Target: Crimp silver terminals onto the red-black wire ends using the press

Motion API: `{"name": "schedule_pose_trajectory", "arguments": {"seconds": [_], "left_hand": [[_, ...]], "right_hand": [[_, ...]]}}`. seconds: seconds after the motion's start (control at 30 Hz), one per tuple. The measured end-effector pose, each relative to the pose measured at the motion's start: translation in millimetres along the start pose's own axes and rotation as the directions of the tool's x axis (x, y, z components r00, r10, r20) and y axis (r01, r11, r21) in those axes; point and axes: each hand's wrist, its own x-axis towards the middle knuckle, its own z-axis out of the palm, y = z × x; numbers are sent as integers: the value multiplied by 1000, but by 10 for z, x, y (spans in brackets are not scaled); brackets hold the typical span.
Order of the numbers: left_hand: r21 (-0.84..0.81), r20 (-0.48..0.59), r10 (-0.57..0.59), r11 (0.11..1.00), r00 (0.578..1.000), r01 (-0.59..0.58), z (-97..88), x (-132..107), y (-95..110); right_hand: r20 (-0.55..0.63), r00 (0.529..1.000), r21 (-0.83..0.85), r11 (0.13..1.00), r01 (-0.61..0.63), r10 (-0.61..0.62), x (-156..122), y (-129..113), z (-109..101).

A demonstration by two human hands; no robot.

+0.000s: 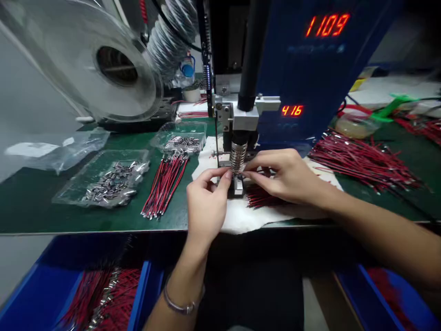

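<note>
The upright spring (238, 157) is closely flanked by left hand (207, 202) and right hand (287, 177), fingers near together; clamping cannot be told.

The left hand (206, 202) and right hand (289, 177) flank the spring (238, 157) of a blue machine (296, 64) reading 1109 and 416; on the table (31, 197), red wires (165, 186) lie near 2 trays (76, 187) of metal parts (112, 186).

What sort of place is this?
Probably a wire-assembly workshop: a blue machine with lit red readouts, bundled red-and-black wires, and small metal parts in a clear plastic tray.
</note>
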Motion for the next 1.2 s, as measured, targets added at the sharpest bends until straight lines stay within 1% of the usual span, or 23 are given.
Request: {"name": "schedule_pose_trajectory", "arguments": {"seconds": [0.13, 0.3, 0.6, 0.7, 0.87, 1.03, 1.2], "left_hand": [[-13, 13, 8, 1000, 1000, -8, -19, -2, -15], [-9, 4, 22, 1000, 1000, -22, -28, -18, -6], [-12, 6, 14, 1000, 1000, -13, -19, -9, -5], [-40, 11, 24, 999, 1000, -24, -20, -13, -2], [-126, 36, 34, 992, 999, -29, -47, -28, -22], [-113, 33, 44, 993, 998, -41, -60, -24, -42], [-126, 38, 47, 991, 998, -42, -49, -12, -49]], "right_hand": [[9, 1000, 0, 1000, -6, 6, 22, 8, -10], [7, 1000, 1, 1000, -3, 3, 25, -2, -19], [5, 1000, -16, 1000, 0, 0, 17, 14, -17], [-5, 1000, -14, 1000, 3, -3, 13, 14, -13], [-32, 998, -23, 998, 56, -57, 18, 13, -28], [-30, 993, -55, 992, 111, -113, 23, 14, -45], [-8, 992, -24, 992, 124, -125, 13, 23, -49]]}}
